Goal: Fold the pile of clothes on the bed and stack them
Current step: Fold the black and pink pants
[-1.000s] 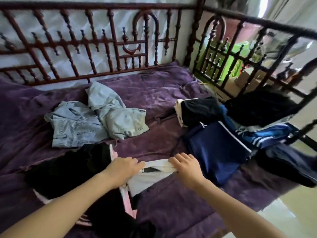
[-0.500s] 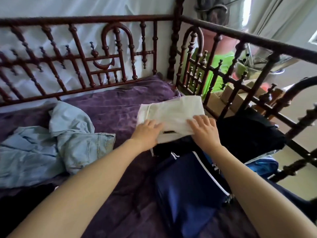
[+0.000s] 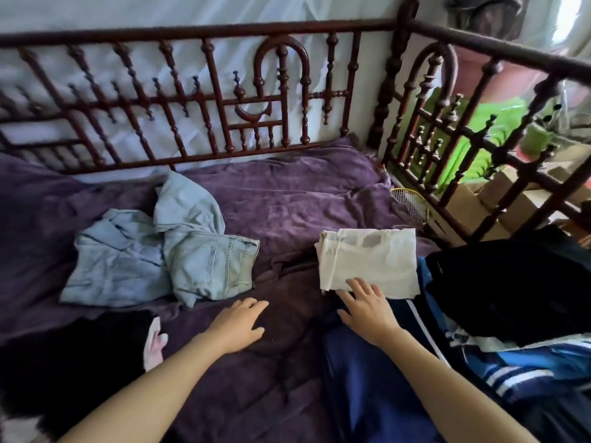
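The purple-covered bed [image 3: 303, 193] carries crumpled pale denim [image 3: 160, 251], black clothing [image 3: 64, 362] and navy garments [image 3: 351, 394].

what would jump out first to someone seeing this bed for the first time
The folded white garment lies right of centre, pale against the purple bedcover, with the fingertips of the right hand on its near edge. Left of it sits a crumpled heap of light-blue denim, not yet folded. Behind both runs the carved dark-red bed railing.

Right hand [image 3: 367, 311] touches folded white garment [image 3: 371, 260] (left hand [image 3: 240, 324] idle).
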Available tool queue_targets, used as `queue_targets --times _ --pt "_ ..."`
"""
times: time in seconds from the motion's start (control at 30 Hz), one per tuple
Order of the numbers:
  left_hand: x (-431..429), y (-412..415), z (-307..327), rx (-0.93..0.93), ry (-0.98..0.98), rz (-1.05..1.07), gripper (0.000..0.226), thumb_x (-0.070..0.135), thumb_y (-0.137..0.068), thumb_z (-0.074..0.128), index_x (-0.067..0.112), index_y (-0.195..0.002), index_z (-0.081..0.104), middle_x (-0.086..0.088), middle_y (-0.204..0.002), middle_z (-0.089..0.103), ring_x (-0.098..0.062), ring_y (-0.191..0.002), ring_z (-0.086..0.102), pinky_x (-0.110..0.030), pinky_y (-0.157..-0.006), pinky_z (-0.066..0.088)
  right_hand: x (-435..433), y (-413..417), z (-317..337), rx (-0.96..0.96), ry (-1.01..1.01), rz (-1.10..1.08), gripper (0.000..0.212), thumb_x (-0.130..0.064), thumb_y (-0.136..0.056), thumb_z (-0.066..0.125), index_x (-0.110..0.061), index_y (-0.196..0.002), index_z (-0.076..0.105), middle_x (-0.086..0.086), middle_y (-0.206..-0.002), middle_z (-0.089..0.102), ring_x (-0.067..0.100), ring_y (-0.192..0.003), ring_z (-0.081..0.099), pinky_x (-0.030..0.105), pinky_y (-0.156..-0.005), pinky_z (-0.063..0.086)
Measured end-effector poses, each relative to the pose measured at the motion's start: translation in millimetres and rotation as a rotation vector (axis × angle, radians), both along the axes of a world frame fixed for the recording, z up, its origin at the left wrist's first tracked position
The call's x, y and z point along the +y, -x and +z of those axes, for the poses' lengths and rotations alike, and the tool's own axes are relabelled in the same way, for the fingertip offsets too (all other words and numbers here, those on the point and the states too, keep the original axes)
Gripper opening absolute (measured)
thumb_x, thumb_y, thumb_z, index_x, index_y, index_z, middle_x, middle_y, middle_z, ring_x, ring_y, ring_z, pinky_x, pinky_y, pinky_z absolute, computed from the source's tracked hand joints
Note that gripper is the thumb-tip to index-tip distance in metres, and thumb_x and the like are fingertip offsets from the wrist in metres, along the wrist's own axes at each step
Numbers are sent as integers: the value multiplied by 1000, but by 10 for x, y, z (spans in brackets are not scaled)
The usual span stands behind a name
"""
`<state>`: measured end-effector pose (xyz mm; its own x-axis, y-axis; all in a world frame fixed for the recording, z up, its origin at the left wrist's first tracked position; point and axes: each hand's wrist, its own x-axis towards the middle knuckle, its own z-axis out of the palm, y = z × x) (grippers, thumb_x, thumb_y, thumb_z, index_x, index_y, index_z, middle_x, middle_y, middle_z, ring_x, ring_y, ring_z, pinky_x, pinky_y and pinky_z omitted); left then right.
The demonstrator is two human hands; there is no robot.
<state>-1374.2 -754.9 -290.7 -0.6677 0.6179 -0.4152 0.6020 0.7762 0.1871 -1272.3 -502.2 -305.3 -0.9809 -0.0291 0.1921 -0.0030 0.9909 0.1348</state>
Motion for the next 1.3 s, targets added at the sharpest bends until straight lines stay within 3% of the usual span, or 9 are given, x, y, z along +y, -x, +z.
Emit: queue_targets --times 0.37,0.6,0.7,0.77,0.83,0.87,0.93,0.97,1.3 --pt "-2541 -603 72 82 -117 595 58 35 -95 47 21 -147 24 1 -148 31 -18 -131 36 -28 -104 34 -1953 310 136 -129 62 287 42 -43 -42 86 -24 -76 72 4 -86 69 22 -79 68 31 -54 53" --pt "-3791 -884 -296 19 -204 786 54 30 -93 52 19 -143 35 0 -132 49 -15 -115 49 -26 -96 41 -3086 253 -123 -280 90 339 47 -50 -38 84 -30 -79 71 -1 -87 68 19 -80 68 28 -53 53" --pt "-4188 -822 -472 -16 -241 782 48 26 -91 55 17 -137 42 -5 -130 52 -20 -118 48 -27 -98 39 -3541 252 -206 -270 149 319 30 -46 -60 57 -30 -86 61 -3 -82 66 19 -78 65 28 -50 51" --pt "-4431 -771 -601 -59 -249 783 50 26 -91 55 16 -138 40 -6 -135 48 -21 -124 44 -28 -102 36 -3860 208 -333 -363 197 251 33 -46 -61 45 -30 -89 51 -5 -79 63 17 -77 60 26 -48 50" --pt "-4638 -719 -736 -100 -240 764 53 28 -92 53 16 -141 36 -5 -140 44 -19 -129 41 -27 -106 32 -4165 143 -454 -439 208 157 42 -49 -61 65 -29 -97 61 -3 -91 62 19 -83 65 30 -57 53" --pt "-4741 -684 -804 -118 -237 756 55 29 -92 53 15 -142 34 -5 -141 42 -18 -131 40 -25 -107 30 -4297 118 -532 -477 243 97 48 -47 -69 68 -25 -111 61 0 -108 59 24 -99 63 38 -71 54" --pt "-4930 -620 -912 -162 -246 764 56 28 -93 52 13 -143 32 -6 -143 40 -17 -132 38 -23 -108 27 -4567 76 -662 -619 294 -23 53 -40 -91 51 -24 -139 37 4 -140 36 27 -130 38 42 -100 37" --pt "-5010 -595 -949 -199 -244 780 56 27 -93 52 11 -143 32 -7 -144 40 -17 -132 38 -22 -107 27 -4676 39 -724 -682 326 -72 54 -39 -94 46 -25 -143 27 3 -145 28 26 -134 29 40 -105 32" --pt "-5302 -24 -1264 -465 -319 1070 56 22 -92 55 8 -142 33 -16 -141 42 -24 -130 42 -29 -104 33 -5147 613 -1073 -722 589 -419 78 -37 -90 55 -25 -149 6 8 -151 21 27 -137 27 33 -107 33"
